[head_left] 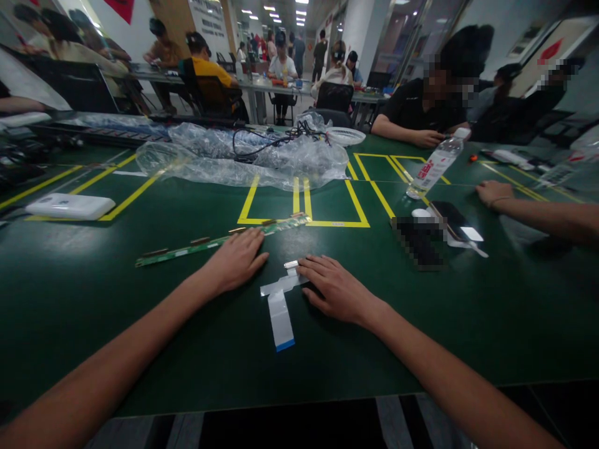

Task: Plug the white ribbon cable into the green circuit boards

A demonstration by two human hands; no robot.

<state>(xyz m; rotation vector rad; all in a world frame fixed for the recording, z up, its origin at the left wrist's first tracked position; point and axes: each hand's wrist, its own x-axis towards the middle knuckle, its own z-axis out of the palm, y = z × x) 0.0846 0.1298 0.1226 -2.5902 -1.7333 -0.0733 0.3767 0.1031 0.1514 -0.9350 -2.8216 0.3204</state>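
My left hand (235,260) lies flat on the green table (140,312), fingers stretched out, its fingertips touching the near edge of a long thin green circuit strip (206,242). My right hand (333,288) rests palm down just right of it, fingers spread, the fingertips on the end of a white flat ribbon cable (281,302) with a blue tip. The cable lies bent between my two hands. Neither hand holds anything.
Crumpled clear plastic wrap (243,156) with a black cord lies behind yellow tape boxes (304,206). A white device (70,206) sits at left. At right are a water bottle (435,165), a phone (452,219), another person's forearm (538,209), and seated people beyond.
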